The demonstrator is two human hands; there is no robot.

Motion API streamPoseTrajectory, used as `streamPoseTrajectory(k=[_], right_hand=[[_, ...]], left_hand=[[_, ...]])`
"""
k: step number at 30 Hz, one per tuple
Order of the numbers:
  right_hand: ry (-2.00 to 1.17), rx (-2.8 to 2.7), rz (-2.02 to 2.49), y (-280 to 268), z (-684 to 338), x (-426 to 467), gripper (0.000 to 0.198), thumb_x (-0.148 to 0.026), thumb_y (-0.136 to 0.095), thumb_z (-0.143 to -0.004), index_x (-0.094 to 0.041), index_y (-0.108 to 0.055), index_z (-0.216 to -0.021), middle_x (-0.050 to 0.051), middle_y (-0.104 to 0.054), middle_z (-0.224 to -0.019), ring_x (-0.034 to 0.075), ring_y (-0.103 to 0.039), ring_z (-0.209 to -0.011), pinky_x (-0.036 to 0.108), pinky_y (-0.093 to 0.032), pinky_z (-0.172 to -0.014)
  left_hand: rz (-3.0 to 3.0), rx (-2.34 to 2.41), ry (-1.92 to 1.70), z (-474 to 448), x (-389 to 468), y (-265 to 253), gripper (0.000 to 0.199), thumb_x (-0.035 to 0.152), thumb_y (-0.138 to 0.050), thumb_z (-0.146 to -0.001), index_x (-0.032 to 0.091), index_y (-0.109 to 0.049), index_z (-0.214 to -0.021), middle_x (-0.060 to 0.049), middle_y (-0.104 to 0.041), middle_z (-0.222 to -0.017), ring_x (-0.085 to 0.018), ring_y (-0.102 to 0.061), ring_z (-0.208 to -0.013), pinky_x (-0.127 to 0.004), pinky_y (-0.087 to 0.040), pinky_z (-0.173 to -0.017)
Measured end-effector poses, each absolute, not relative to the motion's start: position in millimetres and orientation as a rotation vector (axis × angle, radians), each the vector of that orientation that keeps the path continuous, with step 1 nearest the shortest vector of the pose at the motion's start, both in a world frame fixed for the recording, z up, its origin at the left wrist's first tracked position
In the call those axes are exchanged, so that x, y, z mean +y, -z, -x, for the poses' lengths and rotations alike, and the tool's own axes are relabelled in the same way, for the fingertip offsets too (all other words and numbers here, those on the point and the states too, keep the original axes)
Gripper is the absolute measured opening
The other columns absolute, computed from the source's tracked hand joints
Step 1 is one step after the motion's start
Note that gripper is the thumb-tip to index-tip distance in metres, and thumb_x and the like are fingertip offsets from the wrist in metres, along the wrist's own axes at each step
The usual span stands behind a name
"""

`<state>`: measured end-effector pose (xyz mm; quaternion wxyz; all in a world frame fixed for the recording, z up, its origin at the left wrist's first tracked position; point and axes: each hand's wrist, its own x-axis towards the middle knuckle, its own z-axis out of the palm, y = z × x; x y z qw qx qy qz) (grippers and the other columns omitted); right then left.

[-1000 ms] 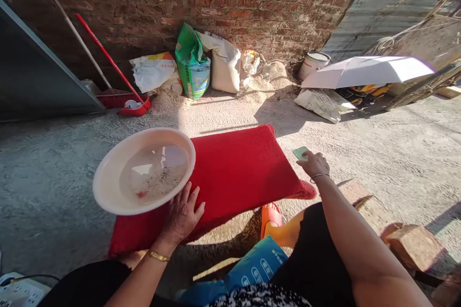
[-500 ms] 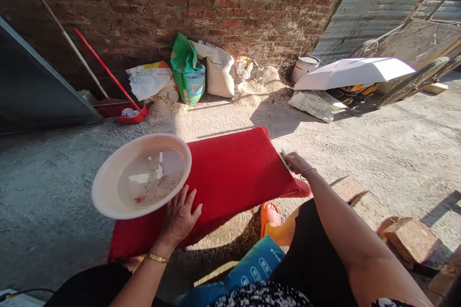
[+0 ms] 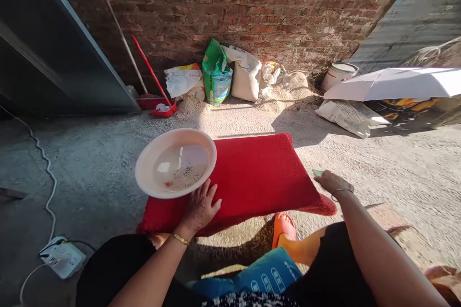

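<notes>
A red pile-covered cloth (image 3: 259,172) lies over a low, flat support in front of me. On its left part sits a pale pink basin (image 3: 144,172) holding shallow water with sandy sediment and a small reddish bit. My left hand (image 3: 202,205) rests palm down on the cloth with fingers spread, its fingertips at the basin's near rim. Just off the cloth's right edge, my right hand (image 3: 332,182) grips a small, flat, light-green object (image 3: 317,172). Its kind is unclear, as the fingers hide most of it.
Several sacks (image 3: 218,76) stand by the brick wall (image 3: 252,9), near a red dustpan (image 3: 164,109). At right are a bucket (image 3: 338,76) and a pale umbrella (image 3: 392,82). A power strip (image 3: 62,256) with cables lies at lower left; a blue cushion (image 3: 264,273) is beneath me.
The view has swung left, so the scene sits further right and the power strip shows. My right hand has moved slightly outward from the cloth's right edge. My left hand stays by the basin.
</notes>
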<state>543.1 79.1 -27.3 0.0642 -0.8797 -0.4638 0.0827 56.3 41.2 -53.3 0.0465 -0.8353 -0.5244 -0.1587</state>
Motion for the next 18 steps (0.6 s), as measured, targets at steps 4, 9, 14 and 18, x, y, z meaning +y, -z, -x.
streamPoseTrajectory(k=[4, 9, 14, 18], right_hand=[[-0.239, -1.728, 2.437, 16, -525, 92, 0.033, -0.047, -0.055, -0.078, -0.025, -0.069, -0.099, 0.011, -0.066, -0.103, 0.022, -0.061, -0.075, 0.034, -0.045, -0.070], [-0.287, -1.614, 2.290, 6, -451, 114, 0.049, -0.055, -0.056, -0.077, -0.023, -0.061, -0.114, 0.010, -0.063, -0.094, 0.022, -0.060, -0.080, 0.031, -0.045, -0.071], [-0.364, -1.888, 2.009, 6, -378, 118, 0.042, -0.050, -0.062, -0.076, -0.025, -0.062, -0.110, 0.007, -0.058, -0.098, 0.020, -0.057, -0.083, 0.032, -0.045, -0.076], [-0.428, -2.084, 1.746, 10, -336, 109, 0.036, -0.037, -0.066, -0.075, -0.024, -0.063, -0.108, 0.006, -0.054, -0.097, 0.020, -0.056, -0.088, 0.032, -0.045, -0.081]], left_hand=[[2.561, -1.656, 0.464, -57, 40, 54, 0.043, 0.035, -0.055, -0.085, 0.015, -0.058, -0.123, -0.018, -0.051, -0.135, -0.032, -0.047, -0.125, -0.048, -0.038, -0.103], [2.584, -1.705, 0.437, -58, 38, 55, 0.046, 0.036, -0.057, -0.084, 0.016, -0.057, -0.125, -0.018, -0.049, -0.137, -0.032, -0.046, -0.125, -0.047, -0.036, -0.105], [2.589, -1.733, 0.414, -58, 37, 55, 0.046, 0.038, -0.056, -0.085, 0.017, -0.056, -0.127, -0.016, -0.047, -0.139, -0.032, -0.042, -0.129, -0.047, -0.035, -0.106], [2.608, -1.746, 0.414, -58, 37, 53, 0.047, 0.039, -0.054, -0.087, 0.016, -0.055, -0.128, -0.017, -0.046, -0.140, -0.032, -0.042, -0.129, -0.046, -0.034, -0.107]])
